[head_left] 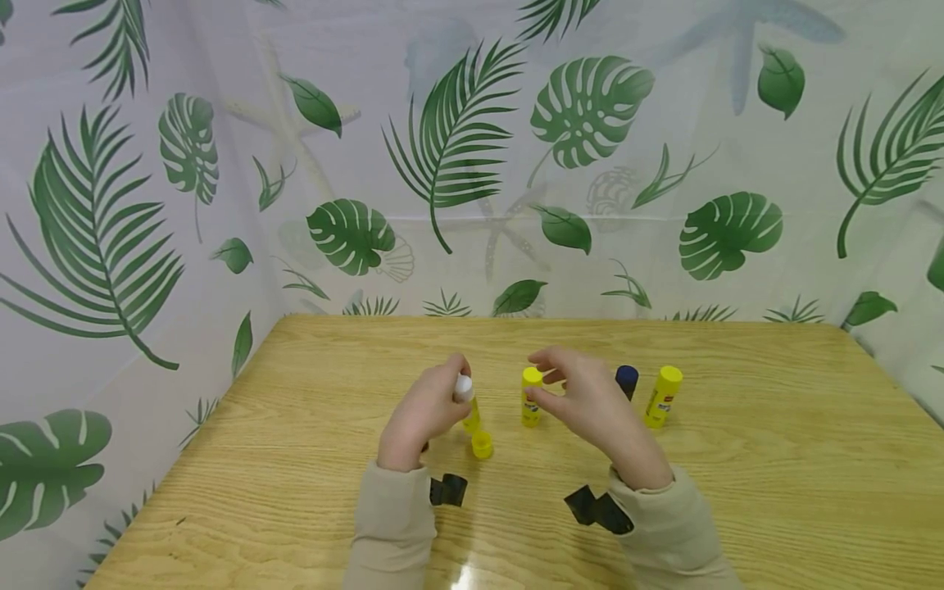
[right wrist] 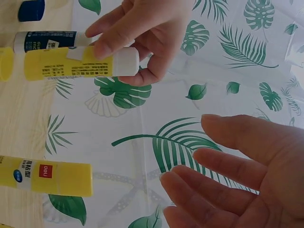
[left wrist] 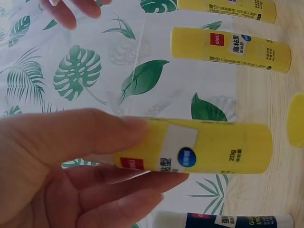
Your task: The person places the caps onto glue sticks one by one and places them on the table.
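My left hand (head_left: 424,410) grips an upright, uncapped yellow glue stick (left wrist: 213,147), thumb on one side and fingers on the other. Its white top (right wrist: 126,61) shows in the right wrist view. I cannot tell whether its base touches the table. Just in front of it lies a loose yellow cap (head_left: 483,445). My right hand (head_left: 590,401) hovers with fingers spread and relaxed, holding nothing. Nearest to it stands a capped yellow glue stick (head_left: 531,397). Beside the left hand, an uncapped navy glue stick (left wrist: 237,221) stands with a white top.
Right of the right hand stand a dark navy-capped stick (head_left: 627,380), partly hidden, and another yellow glue stick (head_left: 664,397). A loose blue cap (right wrist: 31,10) lies near the uncapped navy stick. The wooden table (head_left: 774,459) meets a leaf-printed cloth (head_left: 472,270) behind.
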The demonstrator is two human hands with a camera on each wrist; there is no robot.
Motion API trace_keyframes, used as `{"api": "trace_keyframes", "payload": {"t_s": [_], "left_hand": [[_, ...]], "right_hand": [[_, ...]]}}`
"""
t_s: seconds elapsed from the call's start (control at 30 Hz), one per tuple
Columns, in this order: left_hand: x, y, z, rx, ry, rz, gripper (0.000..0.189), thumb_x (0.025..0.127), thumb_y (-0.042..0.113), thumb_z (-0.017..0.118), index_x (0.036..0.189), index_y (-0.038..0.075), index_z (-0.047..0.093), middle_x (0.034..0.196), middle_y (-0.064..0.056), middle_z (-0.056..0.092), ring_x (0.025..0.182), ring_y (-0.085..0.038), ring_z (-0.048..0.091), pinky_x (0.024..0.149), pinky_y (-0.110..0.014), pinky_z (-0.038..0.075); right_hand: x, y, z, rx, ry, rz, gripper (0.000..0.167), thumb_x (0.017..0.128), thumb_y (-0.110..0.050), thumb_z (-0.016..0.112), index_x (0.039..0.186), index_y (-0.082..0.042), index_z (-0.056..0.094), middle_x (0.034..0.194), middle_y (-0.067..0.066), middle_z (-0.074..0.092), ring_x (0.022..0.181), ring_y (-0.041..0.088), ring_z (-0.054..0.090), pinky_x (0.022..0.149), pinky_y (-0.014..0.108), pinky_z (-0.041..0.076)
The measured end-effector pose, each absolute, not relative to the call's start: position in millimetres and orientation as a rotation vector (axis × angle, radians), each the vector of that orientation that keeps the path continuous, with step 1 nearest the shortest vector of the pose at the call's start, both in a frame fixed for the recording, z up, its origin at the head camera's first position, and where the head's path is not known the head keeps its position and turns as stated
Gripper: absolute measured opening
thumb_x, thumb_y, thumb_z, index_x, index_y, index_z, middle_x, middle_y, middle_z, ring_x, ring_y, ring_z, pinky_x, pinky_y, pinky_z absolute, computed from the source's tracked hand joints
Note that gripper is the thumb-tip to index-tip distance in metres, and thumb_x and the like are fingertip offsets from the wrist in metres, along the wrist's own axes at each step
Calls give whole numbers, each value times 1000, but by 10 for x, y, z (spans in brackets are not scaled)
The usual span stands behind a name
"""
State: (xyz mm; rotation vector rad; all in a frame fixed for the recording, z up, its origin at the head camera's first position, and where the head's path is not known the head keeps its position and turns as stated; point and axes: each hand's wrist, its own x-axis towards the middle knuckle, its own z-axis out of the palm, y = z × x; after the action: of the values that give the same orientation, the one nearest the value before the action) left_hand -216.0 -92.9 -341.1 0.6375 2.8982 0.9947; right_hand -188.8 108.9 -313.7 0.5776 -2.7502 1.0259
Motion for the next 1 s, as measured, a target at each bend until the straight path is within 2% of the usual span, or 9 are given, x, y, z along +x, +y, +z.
{"api": "trace_keyframes", "payload": {"t_s": [0.37, 0.63, 1.0], "left_hand": [[-2121, -942, -3338, 602, 2978, 1145, 23, 75, 1, 62, 92, 5, 47, 77, -3, 52, 62, -17, 45, 55, -28, 40], [-2102, -933, -3311, 525, 3058, 1233, 24, 73, 4, 66, 90, 6, 50, 80, -3, 53, 68, -17, 47, 60, -29, 42], [-2088, -919, -3270, 565, 3145, 1269, 28, 76, 6, 64, 101, 2, 53, 87, -6, 58, 73, -20, 54, 60, -28, 44]], "right_hand": [[-1968, 954, -3285, 644, -2802, 1035, 31, 79, -13, 66, 107, -1, 58, 100, 10, 60, 84, 22, 59, 69, 33, 48], [-2069, 823, -3494, 688, -2880, 1054, 29, 79, -13, 67, 104, -1, 60, 96, 10, 60, 80, 20, 59, 69, 30, 48], [-2160, 693, -3736, 756, -3005, 931, 50, 74, -16, 72, 117, -1, 52, 116, 14, 52, 106, 29, 48, 86, 43, 40]]}}
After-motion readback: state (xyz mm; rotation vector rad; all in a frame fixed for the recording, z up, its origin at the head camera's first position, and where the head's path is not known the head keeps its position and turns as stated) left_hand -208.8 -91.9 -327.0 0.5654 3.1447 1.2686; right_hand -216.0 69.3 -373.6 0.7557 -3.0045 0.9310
